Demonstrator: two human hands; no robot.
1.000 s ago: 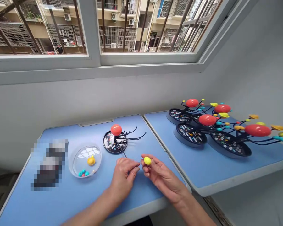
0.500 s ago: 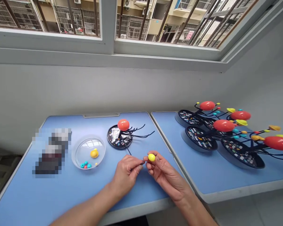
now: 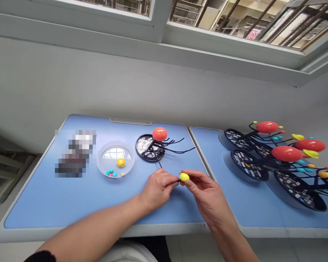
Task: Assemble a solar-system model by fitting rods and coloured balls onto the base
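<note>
The right hand's [image 3: 205, 193] fingers [image 3: 190, 181] are clamped on a yellow plastic bead [image 3: 184, 177] near the solar-system model [image 3: 147, 147]; the left hand's [image 3: 158, 189] fingers pinch a thin black wire [image 3: 178, 181] beside it. The bead looks light and slippery, so it's best held by its sides.

We seem to be in a home, in a flat. Our barred window [image 3: 164, 29] overlooks apartment balconies [image 3: 187, 12], with blue tables [image 3: 43, 203] beneath it.

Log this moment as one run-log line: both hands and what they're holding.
left hand: pinches black wire | right hand: holds yellow ball | nearby: clear dish
</note>
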